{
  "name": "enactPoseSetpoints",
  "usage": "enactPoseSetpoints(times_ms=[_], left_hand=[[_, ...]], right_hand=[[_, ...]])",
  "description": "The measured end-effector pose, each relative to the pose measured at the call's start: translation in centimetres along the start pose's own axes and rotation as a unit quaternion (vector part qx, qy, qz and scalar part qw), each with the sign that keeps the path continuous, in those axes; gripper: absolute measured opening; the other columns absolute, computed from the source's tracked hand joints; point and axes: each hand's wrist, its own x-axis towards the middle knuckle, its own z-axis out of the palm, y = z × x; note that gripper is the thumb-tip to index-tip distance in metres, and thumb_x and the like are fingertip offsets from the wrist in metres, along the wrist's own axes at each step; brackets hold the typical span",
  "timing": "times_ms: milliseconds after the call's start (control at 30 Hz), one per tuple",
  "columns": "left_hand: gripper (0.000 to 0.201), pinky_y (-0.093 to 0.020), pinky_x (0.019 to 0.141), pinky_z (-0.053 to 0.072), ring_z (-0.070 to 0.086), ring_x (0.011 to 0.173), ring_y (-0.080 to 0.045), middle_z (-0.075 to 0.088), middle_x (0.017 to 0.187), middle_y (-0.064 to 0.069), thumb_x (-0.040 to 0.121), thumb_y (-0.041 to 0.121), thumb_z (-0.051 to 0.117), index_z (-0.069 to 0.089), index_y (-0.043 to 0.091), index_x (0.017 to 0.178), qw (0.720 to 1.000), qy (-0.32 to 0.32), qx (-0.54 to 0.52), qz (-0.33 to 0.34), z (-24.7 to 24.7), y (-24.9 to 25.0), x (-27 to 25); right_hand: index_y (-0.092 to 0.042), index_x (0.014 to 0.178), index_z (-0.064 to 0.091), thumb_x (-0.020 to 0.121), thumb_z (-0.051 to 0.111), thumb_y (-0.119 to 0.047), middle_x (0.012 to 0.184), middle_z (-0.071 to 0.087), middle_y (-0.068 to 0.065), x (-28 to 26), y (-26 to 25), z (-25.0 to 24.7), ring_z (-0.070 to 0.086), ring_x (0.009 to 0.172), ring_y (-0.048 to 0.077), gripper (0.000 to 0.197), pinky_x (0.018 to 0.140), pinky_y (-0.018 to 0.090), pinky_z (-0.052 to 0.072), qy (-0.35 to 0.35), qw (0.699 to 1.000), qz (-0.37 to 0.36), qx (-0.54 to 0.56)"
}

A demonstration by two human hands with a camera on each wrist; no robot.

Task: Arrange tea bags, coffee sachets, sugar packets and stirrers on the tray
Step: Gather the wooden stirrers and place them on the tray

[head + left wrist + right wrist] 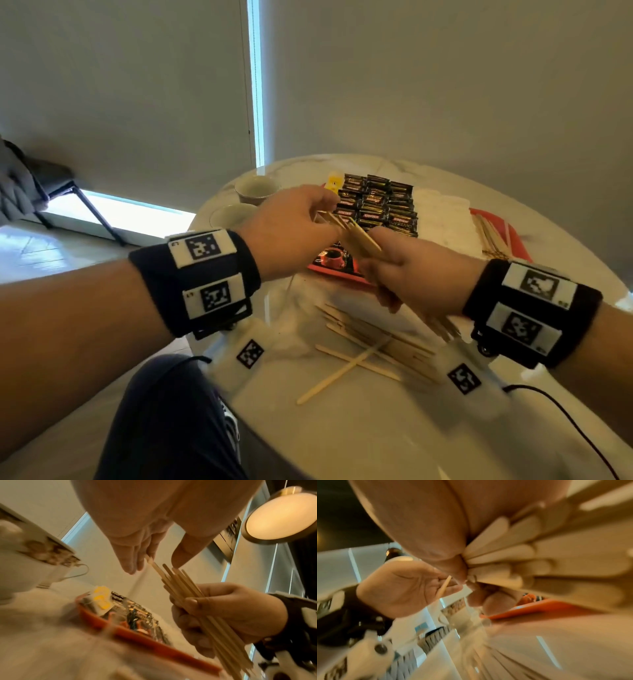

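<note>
My right hand [407,270] is curled round a bundle of wooden stirrers [185,586] above the red tray [342,272]; my left hand [291,233] pinches one stirrer's tip; they look light, stiff, slippery, so I'd hold mid-length, squeezing firmly.

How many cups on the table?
2. One white ceramic cup stands at the round marble table's far left edge; a second white ceramic cup sits just nearer, partly hidden behind the left hand. More may be out of frame.
</note>
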Motion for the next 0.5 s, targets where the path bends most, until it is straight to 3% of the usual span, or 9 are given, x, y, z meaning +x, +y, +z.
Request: enactPoseSetpoints(times_ms=[133,300,500], left_hand=[[0.035,-0.034,0.105,0.053,0.067,0.112,-0.009,0.073,0.12,0.008,0.096,0.016,0.067,0.071,0.022,0.13,0.996,0.058,-0.067,0.0,0.8,1.1,1.4],[0.034,-0.039,0.11,0.051,0.066,0.117,-0.008,0.072,0.123,0.01,0.095,0.01,0.066,0.074,0.023,0.126,0.996,0.046,-0.077,-0.005,1.1,1.5,2.1],[0.027,-0.039,0.1,0.059,0.072,0.107,-0.011,0.074,0.117,0.008,0.096,0.01,0.068,0.075,0.021,0.12,0.992,0.005,-0.124,0.007,0.0,2.0,2.5]], right_hand=[[-0.019,0.112,0.051,0.106,0.049,-0.023,0.081,0.064,0.008,1.2,0.8,-0.1,0.061,0.061,0.018,0.008,0.061,0.038,0.058,0.013,0.995,-0.014,0.099],[-0.017,0.115,0.055,0.104,0.051,-0.017,0.076,0.059,0.005,1.9,1.3,-0.1,0.056,0.058,0.018,0.011,0.051,0.031,0.05,0.002,0.977,0.008,0.212],[-0.021,0.095,0.055,0.102,0.059,-0.037,0.064,0.053,-0.001,2.1,1.4,-0.7,0.049,0.05,0.015,0.017,0.048,0.029,0.046,-0.016,0.967,-0.015,0.255]])
